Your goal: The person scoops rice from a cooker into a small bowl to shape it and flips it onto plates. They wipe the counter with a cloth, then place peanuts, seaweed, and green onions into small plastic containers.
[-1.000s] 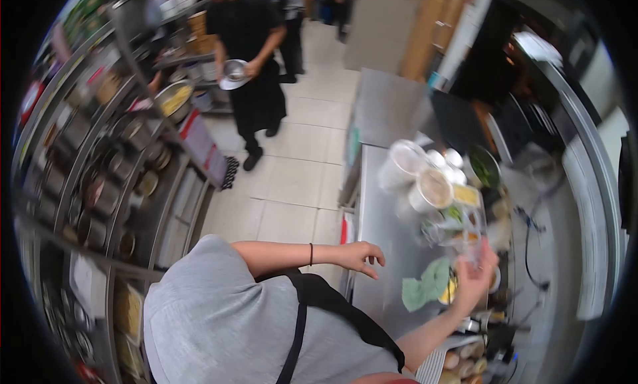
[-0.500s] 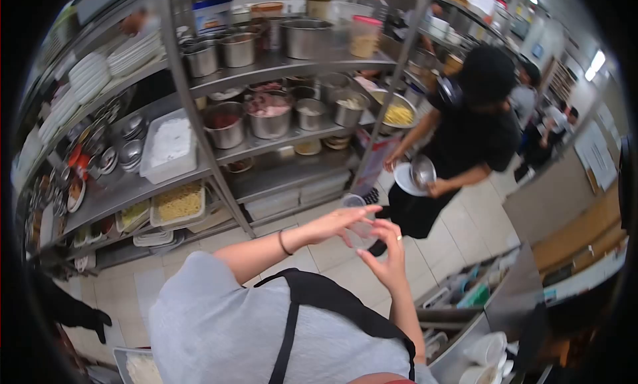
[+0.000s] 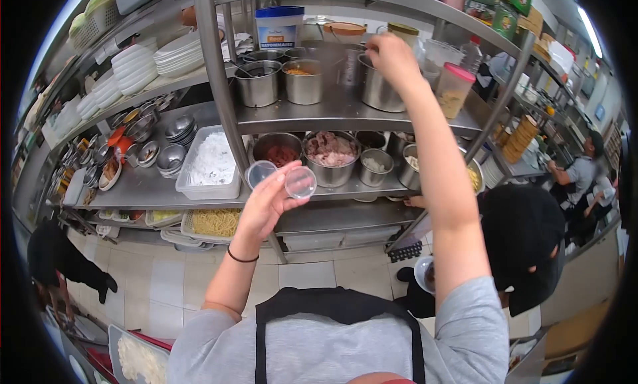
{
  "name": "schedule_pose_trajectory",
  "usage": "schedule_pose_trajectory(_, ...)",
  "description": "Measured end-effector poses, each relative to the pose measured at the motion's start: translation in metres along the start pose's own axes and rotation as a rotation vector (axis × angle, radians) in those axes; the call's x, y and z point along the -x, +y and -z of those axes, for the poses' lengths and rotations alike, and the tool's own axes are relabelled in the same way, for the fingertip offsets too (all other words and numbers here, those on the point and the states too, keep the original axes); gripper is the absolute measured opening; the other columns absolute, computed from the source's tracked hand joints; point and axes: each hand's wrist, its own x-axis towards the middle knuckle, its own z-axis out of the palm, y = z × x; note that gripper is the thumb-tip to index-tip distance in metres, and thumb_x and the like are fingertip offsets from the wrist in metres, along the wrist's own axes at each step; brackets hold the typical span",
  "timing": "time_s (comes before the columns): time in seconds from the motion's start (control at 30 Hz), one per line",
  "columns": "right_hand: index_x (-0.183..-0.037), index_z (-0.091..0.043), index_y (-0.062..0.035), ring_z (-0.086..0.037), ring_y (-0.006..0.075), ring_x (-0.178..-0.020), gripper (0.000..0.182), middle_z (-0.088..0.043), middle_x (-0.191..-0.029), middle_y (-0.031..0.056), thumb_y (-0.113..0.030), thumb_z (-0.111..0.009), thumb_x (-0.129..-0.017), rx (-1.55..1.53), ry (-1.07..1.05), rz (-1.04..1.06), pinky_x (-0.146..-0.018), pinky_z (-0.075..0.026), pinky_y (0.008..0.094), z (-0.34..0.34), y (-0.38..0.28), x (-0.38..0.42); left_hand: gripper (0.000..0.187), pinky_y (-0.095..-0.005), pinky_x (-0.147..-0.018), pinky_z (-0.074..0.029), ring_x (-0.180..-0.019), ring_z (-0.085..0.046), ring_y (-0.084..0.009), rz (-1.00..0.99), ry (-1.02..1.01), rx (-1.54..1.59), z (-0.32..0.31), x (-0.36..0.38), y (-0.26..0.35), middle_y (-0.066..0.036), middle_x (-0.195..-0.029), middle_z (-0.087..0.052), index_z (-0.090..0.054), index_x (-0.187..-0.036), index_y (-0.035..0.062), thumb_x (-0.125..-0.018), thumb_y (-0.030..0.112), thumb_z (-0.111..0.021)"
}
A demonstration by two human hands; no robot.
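My left hand (image 3: 266, 201) grips small clear plastic cups in front of the middle shelf. One clear cup (image 3: 300, 182) points to the right, and another clear round rim (image 3: 261, 174) shows behind the fingers. Raised to the upper shelf, my right hand (image 3: 395, 59) is above the rim of a tall steel pot (image 3: 382, 90). Its fingers are curled together; I cannot tell what they hold. To the left of that pot stand a steel pot with orange-brown contents (image 3: 302, 85) and one with dark contents and a spoon (image 3: 258, 85).
Pots of raw meat (image 3: 330, 151) and red sauce (image 3: 276, 151) line the middle shelf. A white tub of powder (image 3: 211, 164) is at left. A mayonnaise bucket (image 3: 280, 28) stands behind. A co-worker in a black cap (image 3: 522, 231) is close at my right, holding a bowl (image 3: 424, 274).
My hands have come apart: the left now carries the clear cups near the middle shelf, the right has risen to the upper-shelf pot. My view has turned toward the shelves; the co-worker appears nearer.
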Motion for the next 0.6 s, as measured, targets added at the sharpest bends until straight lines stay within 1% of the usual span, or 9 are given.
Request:
schedule_pose_trajectory(0.03, -0.086, -0.061, -0.0056, -0.057, 0.0308, -0.086, 0.016, -0.059, -0.090, 0.0140, -0.013, -0.059, -0.072, -0.017, 0.007, 0.008, -0.074, -0.045, 0.0371, -0.016, 0.011, -0.017, 0.046, -0.0336, -0.082, -0.049, -0.109, -0.049, -0.0239, -0.059, 0.036, -0.031, 0.000, -0.009, 0.004, -0.016, -0.120, -0.047, -0.035, -0.125, -0.0031, -0.090, 0.026, -0.041)
schedule_pose_trajectory(0.1, -0.084, -0.062, -0.0066, -0.058, 0.0303, -0.086, 0.015, -0.060, -0.090, 0.0146, -0.011, -0.058, -0.071, 0.148, -0.196, 0.081, -0.074, -0.046, 0.0382, -0.037, 0.032, -0.050, 0.046, -0.0331, -0.081, -0.050, -0.108, -0.050, -0.0241, -0.138, 0.094, -0.081, 0.008, -0.027, 0.015, -0.017, -0.120, -0.047, -0.035, -0.125, -0.0032, -0.090, 0.026, -0.042)
schedule_pose_trajectory(0.13, -0.084, -0.062, -0.0066, -0.058, 0.0303, -0.086, 0.015, -0.060, -0.090, 0.0146, -0.011, -0.058, -0.071, 0.146, -0.189, 0.093, -0.074, -0.046, 0.0382, -0.045, 0.041, -0.062, 0.046, -0.0325, -0.080, -0.050, -0.108, -0.050, -0.0244, -0.198, 0.147, -0.118, 0.013, -0.035, 0.020, -0.017, -0.120, -0.047, -0.035, -0.126, -0.0033, -0.090, 0.026, -0.042)
schedule_pose_trajectory(0.23, -0.088, -0.061, -0.0076, -0.059, 0.0297, -0.086, 0.020, -0.060, -0.091, 0.0148, -0.006, -0.056, -0.068, 0.280, -0.528, 0.138, -0.074, -0.046, 0.0388, -0.066, 0.059, -0.099, 0.046, -0.0320, -0.079, -0.051, -0.108, -0.050, -0.0264, -0.276, 0.242, -0.187, 0.026, -0.049, 0.037, -0.019, -0.119, -0.047, -0.035, -0.125, -0.0045, -0.090, 0.024, -0.041)
schedule_pose_trajectory(0.27, -0.089, -0.061, -0.0074, -0.059, 0.0299, -0.086, 0.021, -0.061, -0.092, 0.0138, -0.007, -0.057, -0.068, 0.189, -0.491, 0.098, -0.074, -0.046, 0.0388, -0.082, 0.071, -0.108, 0.045, -0.0319, -0.079, -0.051, -0.108, -0.050, -0.0264, -0.294, 0.280, -0.196, 0.030, -0.053, 0.041, -0.019, -0.119, -0.047, -0.035, -0.125, -0.0049, -0.090, 0.024, -0.041)
schedule_pose_trajectory(0.33, -0.086, -0.060, -0.0073, -0.059, 0.0299, -0.085, 0.018, -0.061, -0.090, 0.0133, -0.008, -0.057, -0.068, 0.194, -0.457, 0.233, -0.074, -0.047, 0.0383, -0.110, 0.090, -0.126, 0.045, -0.0318, -0.079, -0.051, -0.108, -0.050, -0.0262, -0.306, 0.312, -0.229, 0.038, -0.059, 0.049, -0.019, -0.119, -0.047, -0.035, -0.125, -0.0050, -0.090, 0.023, -0.040)
schedule_pose_trajectory(0.47, -0.091, -0.060, -0.0083, -0.058, 0.0289, -0.087, 0.025, -0.060, -0.090, 0.0130, -0.014, -0.064, -0.067, 0.327, -0.570, 0.314, -0.074, -0.047, 0.0388, -0.140, 0.094, -0.170, 0.044, -0.0315, -0.079, -0.051, -0.107, -0.050, -0.0252, -0.306, 0.317, -0.331, 0.060, -0.080, 0.072, -0.019, -0.120, -0.046, -0.036, -0.125, -0.0052, -0.090, 0.022, -0.040)
schedule_pose_trajectory(0.53, -0.093, -0.059, -0.0081, -0.058, 0.0279, -0.087, 0.030, -0.059, -0.089, 0.0124, -0.016, -0.067, -0.065, 0.276, -0.587, 0.222, -0.073, -0.047, 0.0385, -0.147, 0.092, -0.182, 0.044, -0.0309, -0.078, -0.051, -0.107, -0.051, -0.0245, -0.299, 0.320, -0.369, 0.069, -0.095, 0.087, -0.019, -0.120, -0.047, -0.037, -0.124, -0.0051, -0.090, 0.023, -0.041)
schedule_pose_trajectory(0.6, -0.093, -0.059, -0.0079, -0.057, 0.0270, -0.086, 0.032, -0.060, -0.087, 0.0121, -0.016, -0.069, -0.064, 0.421, -0.631, 0.394, -0.071, -0.047, 0.0379, -0.173, 0.106, -0.203, 0.045, -0.0301, -0.078, -0.051, -0.107, -0.051, -0.0238, -0.304, 0.284, -0.426, 0.083, -0.108, 0.096, -0.019, -0.120, -0.047, -0.037, -0.124, -0.0051, -0.090, 0.023, -0.041)
